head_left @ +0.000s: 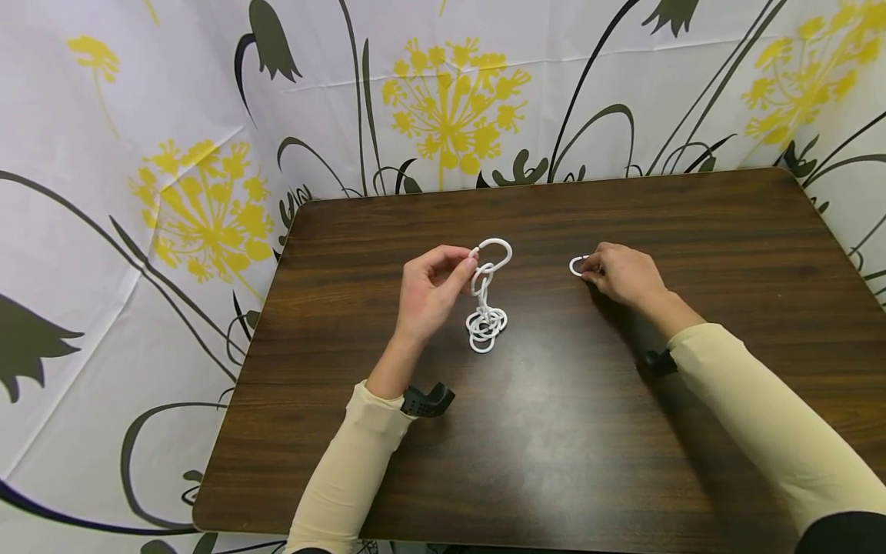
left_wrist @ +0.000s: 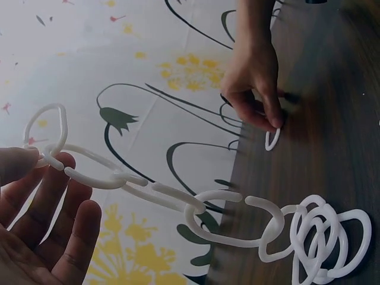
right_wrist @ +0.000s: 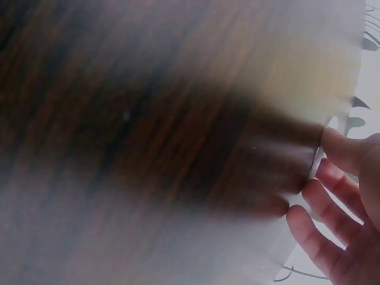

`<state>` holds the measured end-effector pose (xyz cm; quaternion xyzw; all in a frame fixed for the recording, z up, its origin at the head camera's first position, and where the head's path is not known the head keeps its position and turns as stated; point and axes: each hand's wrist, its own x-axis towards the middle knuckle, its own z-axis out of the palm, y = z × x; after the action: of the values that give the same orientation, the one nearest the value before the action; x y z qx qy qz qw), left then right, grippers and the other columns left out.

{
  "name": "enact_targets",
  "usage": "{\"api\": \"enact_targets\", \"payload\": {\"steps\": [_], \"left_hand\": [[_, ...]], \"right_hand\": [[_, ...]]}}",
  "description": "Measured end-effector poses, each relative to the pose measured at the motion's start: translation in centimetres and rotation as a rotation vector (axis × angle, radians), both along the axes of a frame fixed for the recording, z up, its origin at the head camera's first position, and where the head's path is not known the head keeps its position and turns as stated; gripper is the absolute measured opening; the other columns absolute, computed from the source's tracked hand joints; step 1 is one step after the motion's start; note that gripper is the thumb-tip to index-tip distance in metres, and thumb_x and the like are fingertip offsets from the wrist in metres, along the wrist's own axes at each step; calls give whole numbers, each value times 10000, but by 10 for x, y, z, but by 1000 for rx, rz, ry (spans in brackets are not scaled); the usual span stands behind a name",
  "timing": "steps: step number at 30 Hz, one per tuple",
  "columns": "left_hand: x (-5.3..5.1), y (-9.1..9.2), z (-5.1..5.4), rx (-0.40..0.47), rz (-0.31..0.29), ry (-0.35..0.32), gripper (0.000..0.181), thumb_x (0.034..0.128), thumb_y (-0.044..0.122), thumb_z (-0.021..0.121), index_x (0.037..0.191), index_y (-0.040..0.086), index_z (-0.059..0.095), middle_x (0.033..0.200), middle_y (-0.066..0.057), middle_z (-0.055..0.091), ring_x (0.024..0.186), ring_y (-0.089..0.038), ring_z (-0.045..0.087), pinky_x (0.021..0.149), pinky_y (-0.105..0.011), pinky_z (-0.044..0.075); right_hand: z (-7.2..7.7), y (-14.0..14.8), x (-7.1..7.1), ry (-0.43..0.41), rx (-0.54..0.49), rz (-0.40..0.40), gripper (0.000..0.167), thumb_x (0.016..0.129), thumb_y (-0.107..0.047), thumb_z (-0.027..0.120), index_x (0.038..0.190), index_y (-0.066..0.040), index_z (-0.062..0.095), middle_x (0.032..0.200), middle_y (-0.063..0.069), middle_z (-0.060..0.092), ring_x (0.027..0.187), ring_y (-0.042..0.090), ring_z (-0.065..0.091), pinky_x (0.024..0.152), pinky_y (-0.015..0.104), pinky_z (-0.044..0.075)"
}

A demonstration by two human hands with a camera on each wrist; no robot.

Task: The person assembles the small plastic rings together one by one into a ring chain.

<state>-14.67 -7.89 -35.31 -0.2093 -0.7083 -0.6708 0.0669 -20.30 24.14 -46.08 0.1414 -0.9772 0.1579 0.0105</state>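
Observation:
My left hand [head_left: 431, 291] pinches a link near the top of a white plastic chain [head_left: 495, 313] between thumb and fingers. From there the chain hangs down, its lower links heaped on the table; the left wrist view shows the oval links [left_wrist: 233, 242] hooked through one another, each with a small gap in its side. Off to the right, my right hand [head_left: 626, 275] pinches a single white link [head_left: 573, 267] at the tabletop, apart from the chain. Fingers cover part of that link, and in the right wrist view only a thin edge of it shows.
A dark wood-grain table [head_left: 554, 431] lies under both hands. Behind it and along its left side hangs a white cloth [head_left: 332, 100] with yellow and grey-green flower prints. A black wrist device [head_left: 428, 401] sits at the left sleeve's cuff.

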Motion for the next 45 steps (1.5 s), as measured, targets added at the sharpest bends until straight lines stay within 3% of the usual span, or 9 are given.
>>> {"api": "enact_targets", "payload": {"steps": [4, 7, 11, 17, 25, 30, 35, 40, 45], "left_hand": [[-1, 0, -1, -5, 7, 0, 120, 905, -59, 645, 985, -147, 662, 863, -251, 668, 690, -282, 636, 589, -339, 561], [-8, -2, -13, 0, 12, 11, 118, 907, -26, 662, 987, -111, 681, 860, -186, 683, 686, -192, 634, 583, -361, 561], [-14, -3, -23, 4, 16, 13, 118, 906, -11, 671, 990, -92, 691, 856, -136, 688, 685, -147, 626, 578, -347, 557], [1, -1, -2, -11, 21, -14, 118, 898, -71, 644, 976, -158, 658, 856, -206, 675, 690, -132, 632, 592, -317, 564], [0, -1, -1, -26, 27, -4, 121, 899, -45, 659, 979, -134, 675, 837, -164, 674, 685, -153, 615, 590, -307, 554], [-1, 0, -1, -29, 28, 3, 115, 898, -40, 662, 969, -129, 677, 816, -124, 669, 667, -157, 599, 581, -305, 542], [-1, 1, 0, -28, 28, -9, 124, 900, -33, 664, 970, -135, 674, 820, -93, 667, 684, -127, 610, 592, -348, 560], [0, 1, 0, -25, 25, -7, 129, 900, -33, 666, 972, -140, 671, 826, -135, 669, 691, -113, 609, 588, -287, 548], [0, 1, 0, -28, 24, 5, 134, 901, -33, 665, 978, -143, 671, 847, -182, 673, 711, -245, 639, 588, -245, 538]], "right_hand": [[3, -2, -2, -13, -19, 1, 96, 916, -189, 685, 974, -130, 734, 902, 22, 647, 758, 223, 590, 652, 468, 485], [10, -7, -3, -31, -99, -19, 93, 938, -191, 651, 975, -123, 702, 878, 36, 673, 753, 229, 596, 656, 471, 477], [30, -22, -2, -62, -393, -47, 126, 965, -173, 626, 986, -64, 684, 835, 82, 673, 697, 219, 574, 614, 362, 461], [74, -48, 9, -107, -911, -23, 247, 975, -193, 627, 1054, 39, 666, 893, 168, 672, 697, 255, 629, 590, 304, 565], [121, -83, 37, -21, -1251, 143, 153, 957, -109, 640, 993, 33, 684, 863, 146, 683, 675, 223, 647, 608, 316, 581], [131, -99, 48, -29, -1222, 230, 137, 957, -76, 629, 992, 48, 678, 871, 205, 661, 682, 240, 649, 623, 340, 582], [130, -109, 51, -71, -1118, 251, 143, 952, -58, 630, 1000, 69, 676, 832, 230, 659, 654, 258, 648, 619, 349, 578], [128, -116, 53, -68, -1052, 254, 115, 941, -60, 652, 987, 36, 694, 842, 185, 682, 639, 283, 649, 622, 330, 574], [127, -118, 54, -36, -973, 260, 122, 937, -92, 669, 979, 18, 698, 872, 146, 681, 659, 288, 655, 637, 307, 573]]}}
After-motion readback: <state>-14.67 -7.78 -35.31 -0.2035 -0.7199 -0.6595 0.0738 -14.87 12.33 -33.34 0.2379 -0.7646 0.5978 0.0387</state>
